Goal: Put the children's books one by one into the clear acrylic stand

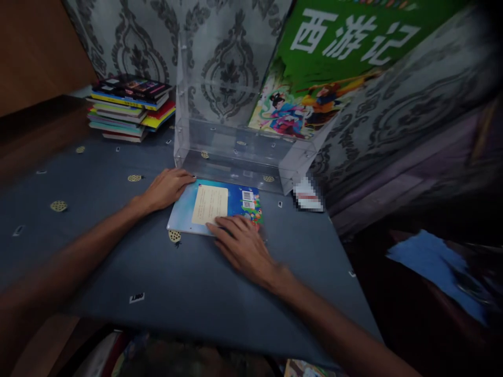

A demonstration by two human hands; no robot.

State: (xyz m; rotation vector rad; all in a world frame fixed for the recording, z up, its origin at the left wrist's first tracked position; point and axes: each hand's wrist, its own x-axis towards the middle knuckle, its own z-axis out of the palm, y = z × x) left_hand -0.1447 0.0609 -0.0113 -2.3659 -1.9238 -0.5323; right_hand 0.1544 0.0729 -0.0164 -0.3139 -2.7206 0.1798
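A blue book lies flat on the table, showing a cream text panel and a barcode. At its far left corner rests my left hand, fingers stretched out, the tips at the book's edge. My right hand lies over the near right part of the cover with its fingers flat and slightly apart. Neither hand is wrapped round the book. Just behind the book stands a clear plastic rack. A green book with large white characters leans upright in the rack's right side.
A stack of books sits at the back left of the dark patterned table. Right of the rack is a small blurred-out white item. A blue cloth lies beyond the table's right edge. Patterned wallpaper rises behind.
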